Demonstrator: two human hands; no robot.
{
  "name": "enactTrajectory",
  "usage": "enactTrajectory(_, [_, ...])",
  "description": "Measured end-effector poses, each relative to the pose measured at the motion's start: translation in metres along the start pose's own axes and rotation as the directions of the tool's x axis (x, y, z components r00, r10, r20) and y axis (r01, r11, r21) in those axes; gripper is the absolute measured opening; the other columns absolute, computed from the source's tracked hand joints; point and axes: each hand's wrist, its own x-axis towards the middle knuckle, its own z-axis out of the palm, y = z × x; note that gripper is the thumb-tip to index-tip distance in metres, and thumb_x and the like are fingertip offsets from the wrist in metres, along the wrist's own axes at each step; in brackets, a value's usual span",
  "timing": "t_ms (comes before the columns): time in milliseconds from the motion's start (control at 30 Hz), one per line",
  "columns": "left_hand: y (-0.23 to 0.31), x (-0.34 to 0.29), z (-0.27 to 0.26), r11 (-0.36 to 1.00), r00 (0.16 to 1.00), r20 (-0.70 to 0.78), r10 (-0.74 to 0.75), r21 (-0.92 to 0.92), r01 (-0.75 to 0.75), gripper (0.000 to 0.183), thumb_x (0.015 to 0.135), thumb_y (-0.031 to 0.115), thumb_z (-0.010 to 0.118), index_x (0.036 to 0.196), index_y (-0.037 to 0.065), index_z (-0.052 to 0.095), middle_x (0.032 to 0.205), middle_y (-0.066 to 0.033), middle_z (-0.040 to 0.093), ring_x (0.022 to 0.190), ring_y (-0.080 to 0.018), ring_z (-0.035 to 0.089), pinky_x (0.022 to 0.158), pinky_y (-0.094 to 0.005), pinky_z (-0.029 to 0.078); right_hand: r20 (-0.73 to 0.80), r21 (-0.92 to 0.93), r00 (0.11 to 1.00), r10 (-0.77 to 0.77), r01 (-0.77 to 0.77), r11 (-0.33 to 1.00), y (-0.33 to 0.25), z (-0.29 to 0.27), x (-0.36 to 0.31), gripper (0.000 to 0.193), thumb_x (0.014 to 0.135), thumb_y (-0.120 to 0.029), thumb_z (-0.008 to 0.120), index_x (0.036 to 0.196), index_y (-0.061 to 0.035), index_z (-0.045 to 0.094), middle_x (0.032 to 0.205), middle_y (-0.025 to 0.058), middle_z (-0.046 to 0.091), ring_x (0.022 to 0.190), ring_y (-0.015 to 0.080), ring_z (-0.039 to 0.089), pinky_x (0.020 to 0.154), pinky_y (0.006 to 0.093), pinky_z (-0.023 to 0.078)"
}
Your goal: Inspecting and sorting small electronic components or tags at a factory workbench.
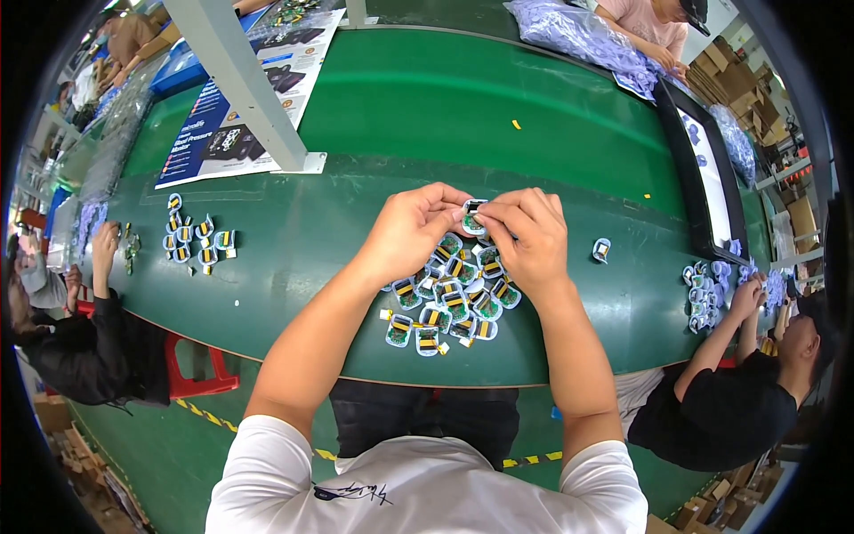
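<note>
Between both hands, above the green bench, I hold a small pale-blue plastic housing (pixel 474 225) with a green circuit board and a black part in it. My left hand (pixel 414 227) pinches its left edge. The fingers of my right hand (pixel 531 233) are closed on its right and upper side. Right below my hands lies a loose pile of similar housings (pixel 456 298), several of them with yellow-and-black parts and green boards. My hands cover the back of this pile. One single housing (pixel 601 250) lies apart to the right of my right hand.
A smaller group of housings (pixel 183 233) lies to the left. Behind it, a metal post (pixel 240 84) stands on the bench beside a printed sheet (pixel 222 133). At right are a black-framed tray (pixel 707 178) and a bag of lilac parts (pixel 569 36). Co-workers sit at both sides.
</note>
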Motion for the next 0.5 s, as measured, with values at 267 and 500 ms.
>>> enactTrajectory(267, [0.0021,-0.0017,0.0017,1.000,1.000,-0.029,0.013,0.003,-0.013,0.017,0.103,0.003,0.065,0.117,-0.006,0.068,0.102,-0.0101,0.076,0.094,-0.0142,0.075,0.084,-0.0284,0.059,-0.012,0.038,0.996,0.092,-0.091,0.995,-0.0021,0.0024,-0.0006,0.012,0.084,-0.005,0.082,0.093,-0.0094,0.075,0.090,0.0018,0.073,0.080,0.0193,0.067,0.075,0.0344,0.042])
enactTrajectory(500, [0.0021,-0.0019,0.0001,0.998,0.996,-0.069,0.059,-0.007,-0.059,0.016,0.102,0.002,0.065,0.116,-0.007,0.067,0.102,-0.0105,0.077,0.095,-0.0146,0.076,0.084,-0.0285,0.060,0.024,0.256,0.938,0.345,-0.340,0.905,-0.0002,0.0011,-0.0016,0.010,0.093,0.000,0.072,0.103,-0.0010,0.074,0.099,0.0101,0.074,0.089,0.0206,0.071,0.084,0.0327,0.053])
